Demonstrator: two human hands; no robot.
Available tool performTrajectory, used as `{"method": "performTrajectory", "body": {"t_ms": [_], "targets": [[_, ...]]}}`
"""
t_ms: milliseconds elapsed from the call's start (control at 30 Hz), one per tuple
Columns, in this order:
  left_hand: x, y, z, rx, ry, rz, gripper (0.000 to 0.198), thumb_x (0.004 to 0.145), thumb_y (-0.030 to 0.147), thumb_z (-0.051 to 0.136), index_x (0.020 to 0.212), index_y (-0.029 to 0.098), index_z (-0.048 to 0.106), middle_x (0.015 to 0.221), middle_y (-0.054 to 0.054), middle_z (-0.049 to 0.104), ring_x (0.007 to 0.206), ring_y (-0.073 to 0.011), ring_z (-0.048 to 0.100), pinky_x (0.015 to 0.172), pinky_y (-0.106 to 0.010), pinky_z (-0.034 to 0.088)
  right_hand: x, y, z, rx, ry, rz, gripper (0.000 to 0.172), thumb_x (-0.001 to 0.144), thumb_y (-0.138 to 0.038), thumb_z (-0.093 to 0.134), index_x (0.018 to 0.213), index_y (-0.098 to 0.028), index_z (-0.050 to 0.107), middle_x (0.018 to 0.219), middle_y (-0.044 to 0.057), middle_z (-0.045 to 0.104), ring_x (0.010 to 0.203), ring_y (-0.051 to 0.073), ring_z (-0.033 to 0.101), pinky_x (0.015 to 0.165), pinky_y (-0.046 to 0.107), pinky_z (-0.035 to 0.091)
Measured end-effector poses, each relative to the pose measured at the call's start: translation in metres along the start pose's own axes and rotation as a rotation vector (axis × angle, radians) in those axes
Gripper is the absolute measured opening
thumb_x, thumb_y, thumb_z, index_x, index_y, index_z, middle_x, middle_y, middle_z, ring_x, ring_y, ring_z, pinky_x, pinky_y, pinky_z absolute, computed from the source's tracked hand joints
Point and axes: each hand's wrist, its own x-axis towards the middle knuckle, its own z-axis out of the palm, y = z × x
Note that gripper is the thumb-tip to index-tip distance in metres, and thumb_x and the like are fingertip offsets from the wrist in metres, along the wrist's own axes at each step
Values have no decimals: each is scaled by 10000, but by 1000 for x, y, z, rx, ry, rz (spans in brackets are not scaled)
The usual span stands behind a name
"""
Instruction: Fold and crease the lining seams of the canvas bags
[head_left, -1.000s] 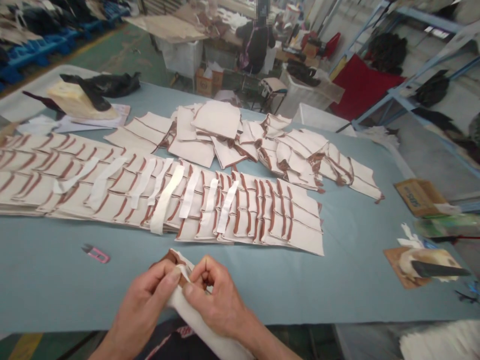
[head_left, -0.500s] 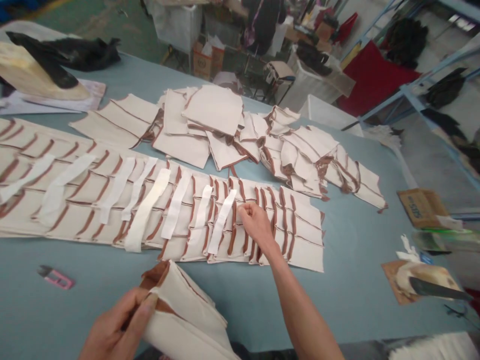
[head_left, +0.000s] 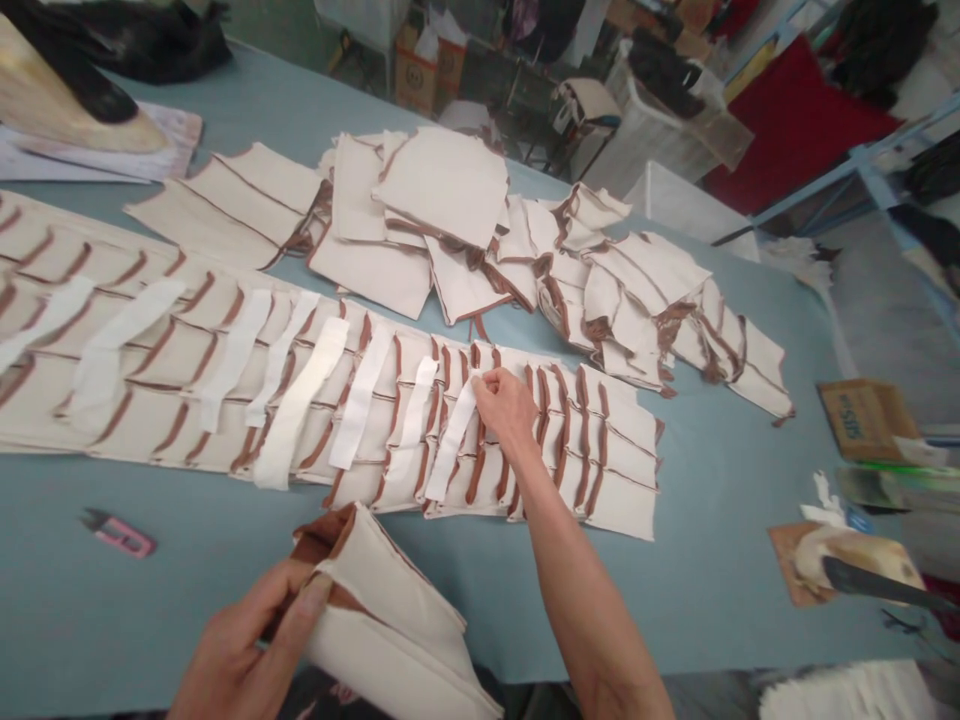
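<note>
My left hand [head_left: 259, 625] grips a folded cream fabric piece [head_left: 397, 610] with brown edging, near the table's front edge. Its thumb presses the corner from above. Further forward, my right hand [head_left: 510, 405] is closed in a pinch at the upper end of a white strip [head_left: 452, 440]. That strip lies on a long row of overlapping cream fabric pieces [head_left: 622, 450] with raised brown seams. Several similar strips, such as a wider white strip [head_left: 300, 405], lie across the row to the left.
Behind the row lies a loose heap of cream pieces [head_left: 442, 190]. Pink-handled thread snips [head_left: 124, 533] rest at the left. One iron [head_left: 97, 110] stands at the far left, another iron [head_left: 862, 560] at the right, near a cardboard box [head_left: 862, 415]. The table [head_left: 720, 560] is blue-green.
My right hand has moved slightly up and left relative to the row, its fingertips now at the strip's upper end. The left hand keeps its fabric piece. The view has shifted slightly.
</note>
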Motion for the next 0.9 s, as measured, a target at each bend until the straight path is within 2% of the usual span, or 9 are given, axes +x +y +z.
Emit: {"method": "performTrajectory", "body": {"t_ms": [100, 233, 300, 400, 533, 667, 800, 900], "targets": [[-2, -5, -6, 32, -14, 45, 696, 992, 864, 537, 762, 248, 764, 640, 27, 717, 600, -188, 659, 588, -233, 530, -1, 7, 3, 162, -19, -30, 133, 877, -373, 689, 844, -245, 696, 824, 12, 728, 953, 259, 716, 961, 394, 552], [-11, 4, -6, 51, 4, 61, 679, 1008, 840, 530, 761, 248, 752, 664, 28, 733, 629, -188, 671, 620, -235, 524, -8, 13, -2, 449, -74, -44, 305, 860, -545, 649, 874, -241, 626, 813, -2, 679, 777, 189, 666, 710, 300, 584], [-18, 11, -2, 50, 63, 74, 615, 1042, 757, 537, 758, 247, 730, 651, 34, 716, 630, -187, 654, 632, -242, 509, -17, 15, -10, 583, -112, -55, 412, 827, -646, 655, 897, -243, 609, 805, -7, 658, 711, 169, 636, 583, 266, 562], [-28, 18, 3, 67, 121, 108, 481, 1063, 589, 548, 771, 243, 711, 652, 39, 705, 628, -186, 636, 642, -256, 488, -38, 13, -26, 740, -170, -93, 505, 759, -705, 743, 917, -245, 609, 777, -26, 640, 642, 139, 601, 484, 225, 536], [-41, 25, 5, 83, 150, 179, 411, 1037, 525, 565, 771, 244, 705, 646, 46, 694, 607, -183, 618, 635, -269, 472, -84, 1, -49, 843, -235, -164, 458, 753, -602, 844, 914, -239, 616, 706, -61, 623, 567, 106, 567, 464, 196, 544], [-57, 31, 3, 66, 198, 261, 360, 1024, 466, 586, 766, 249, 713, 652, 38, 727, 607, -183, 628, 670, -271, 499, -143, -17, -70, 866, -313, -240, 396, 780, -513, 877, 926, -225, 649, 671, -70, 632, 517, 94, 558, 456, 192, 526], [-73, 37, -1, 63, 248, 376, 357, 1015, 429, 594, 720, 252, 690, 613, 45, 699, 554, -158, 600, 630, -260, 482, -199, -29, -88, 898, -420, -297, 414, 833, -560, 873, 919, -213, 664, 668, -53, 617, 527, 94, 528, 471, 198, 487], [-85, 45, -6, 60, 241, 467, 353, 1020, 388, 582, 718, 249, 700, 620, 45, 717, 533, -144, 609, 620, -252, 489, -230, -32, -95, 917, -514, -320, 477, 854, -639, 862, 893, -215, 648, 672, -49, 582, 528, 90, 476, 478, 206, 444]]}}
